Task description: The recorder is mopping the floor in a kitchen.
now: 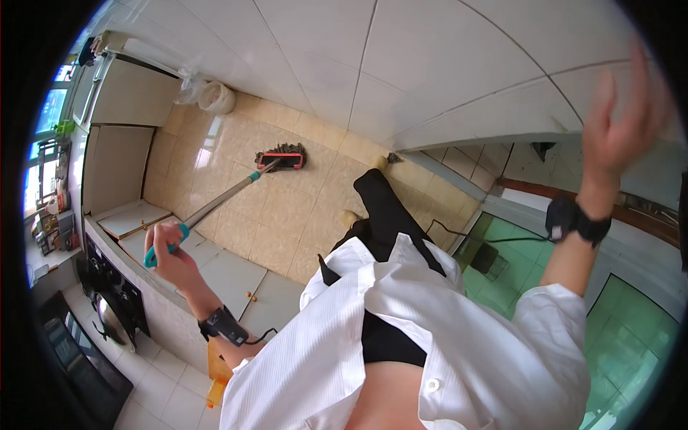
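My left hand (173, 258) grips the teal end of a mop's metal pole (220, 200) at the left. The pole slants away to a flat mop head (281, 160) with a red-edged frame and dark grey fringe, lying on the beige tile floor (274, 215). My right hand (623, 121) is raised at the upper right, its fingers spread and blurred, with nothing seen in it. It is near the white tiled wall; whether it touches the wall I cannot tell.
A white bucket (217, 98) stands by the wall beside a clear plastic bag (189, 88). Grey cabinets (226, 271) and a counter with a gas stove (115, 285) line the left. Green-tinted glass door panels (500, 263) are at the right. A dark cable hangs from my right wrist.
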Demonstrator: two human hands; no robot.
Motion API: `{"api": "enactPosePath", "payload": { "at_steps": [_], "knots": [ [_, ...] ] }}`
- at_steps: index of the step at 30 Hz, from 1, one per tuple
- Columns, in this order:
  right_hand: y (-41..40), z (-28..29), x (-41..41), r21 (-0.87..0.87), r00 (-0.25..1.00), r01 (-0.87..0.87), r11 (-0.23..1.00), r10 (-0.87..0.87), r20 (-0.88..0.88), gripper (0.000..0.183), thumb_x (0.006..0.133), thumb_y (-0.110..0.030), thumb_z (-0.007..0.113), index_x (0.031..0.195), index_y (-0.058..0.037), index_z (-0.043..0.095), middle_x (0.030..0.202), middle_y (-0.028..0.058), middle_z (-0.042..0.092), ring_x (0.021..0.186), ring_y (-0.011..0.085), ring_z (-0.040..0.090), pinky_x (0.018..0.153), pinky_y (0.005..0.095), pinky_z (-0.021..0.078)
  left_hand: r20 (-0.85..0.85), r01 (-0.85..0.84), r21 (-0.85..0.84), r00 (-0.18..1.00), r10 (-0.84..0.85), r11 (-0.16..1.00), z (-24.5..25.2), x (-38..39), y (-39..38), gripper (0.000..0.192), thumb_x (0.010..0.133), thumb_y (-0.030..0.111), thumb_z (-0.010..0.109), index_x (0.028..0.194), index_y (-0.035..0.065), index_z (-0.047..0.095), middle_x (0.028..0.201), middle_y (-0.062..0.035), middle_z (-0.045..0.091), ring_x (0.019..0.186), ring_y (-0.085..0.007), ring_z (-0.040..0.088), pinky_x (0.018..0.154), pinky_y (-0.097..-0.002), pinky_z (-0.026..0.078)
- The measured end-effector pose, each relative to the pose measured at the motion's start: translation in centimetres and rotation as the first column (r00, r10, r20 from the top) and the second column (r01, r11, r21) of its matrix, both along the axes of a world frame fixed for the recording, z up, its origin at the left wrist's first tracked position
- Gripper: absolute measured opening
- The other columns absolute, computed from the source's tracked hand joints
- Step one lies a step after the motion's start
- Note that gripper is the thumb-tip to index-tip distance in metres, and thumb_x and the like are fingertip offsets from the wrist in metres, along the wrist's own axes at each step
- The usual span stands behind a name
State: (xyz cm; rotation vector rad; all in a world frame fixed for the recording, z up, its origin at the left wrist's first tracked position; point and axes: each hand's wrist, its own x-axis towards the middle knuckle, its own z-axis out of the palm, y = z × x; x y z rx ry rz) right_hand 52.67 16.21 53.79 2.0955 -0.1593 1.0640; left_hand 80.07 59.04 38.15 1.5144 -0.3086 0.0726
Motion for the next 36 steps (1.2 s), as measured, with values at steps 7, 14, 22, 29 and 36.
{"api": "enactPosePath", "payload": {
  "at_steps": [7,14,22,29,36],
  "knots": [
    [-4.0,-0.9,0.9,-0.429,0.981,0.195,0.882,-0.183,0.069,0.051,0.077,-0.011,0.044,0.128,-0.0103,0.037,0.134,0.0099,0.033,0.126,0.0295,0.023,0.105,0.0432,0.0180,-0.002,-0.058,-0.023,0.998,0.058,0.998,-0.7,-0.3,0.3,0.024,0.077,0.004,0.048,0.055,0.0036,0.038,0.052,-0.0049,0.039,0.050,-0.0125,0.036,0.055,-0.0267,0.033],
    [-4.6,-0.1,2.0,-0.508,0.986,0.164,0.845,-0.159,0.055,0.049,0.077,-0.010,0.043,0.126,-0.0100,0.040,0.133,0.0102,0.033,0.127,0.0290,0.023,0.105,0.0433,0.0185,0.015,-0.101,-0.035,0.995,0.101,0.994,-0.7,-0.4,0.8,0.023,0.076,0.004,0.048,0.055,0.0032,0.038,0.052,-0.0052,0.040,0.049,-0.0126,0.036,0.054,-0.0262,0.033],
    [-1.7,-0.6,3.0,-0.101,0.989,0.085,0.991,-0.071,0.131,0.039,0.073,-0.028,0.055,0.111,-0.0233,0.055,0.101,-0.0015,0.051,0.094,0.0194,0.047,0.078,0.0345,0.0369,0.040,-0.136,-0.013,0.990,0.136,0.991,-0.3,-0.8,-0.7,0.024,0.076,0.004,0.048,0.054,0.0030,0.038,0.051,-0.0052,0.040,0.049,-0.0123,0.036,0.053,-0.0258,0.032],
    [-1.9,-0.6,3.2,-0.132,0.988,0.092,0.987,-0.074,0.139,0.038,0.073,-0.029,0.053,0.110,-0.0234,0.056,0.102,-0.0012,0.051,0.090,0.0205,0.047,0.077,0.0347,0.0362,0.041,-0.129,-0.036,0.991,0.131,0.991,-0.3,-0.7,-0.8,0.025,0.077,0.005,0.048,0.054,0.0031,0.039,0.051,-0.0054,0.039,0.049,-0.0121,0.035,0.053,-0.0256,0.032],
    [-1.7,-0.7,3.2,-0.123,0.988,0.095,0.988,-0.078,0.137,0.037,0.073,-0.029,0.053,0.110,-0.0228,0.056,0.104,0.0001,0.051,0.092,0.0216,0.046,0.079,0.0354,0.0354,0.049,-0.132,-0.030,0.990,0.133,0.991,-0.6,-0.8,-1.0,0.026,0.078,0.005,0.047,0.054,0.0027,0.039,0.051,-0.0049,0.038,0.049,-0.0123,0.035,0.052,-0.0251,0.031]
  ]
}}
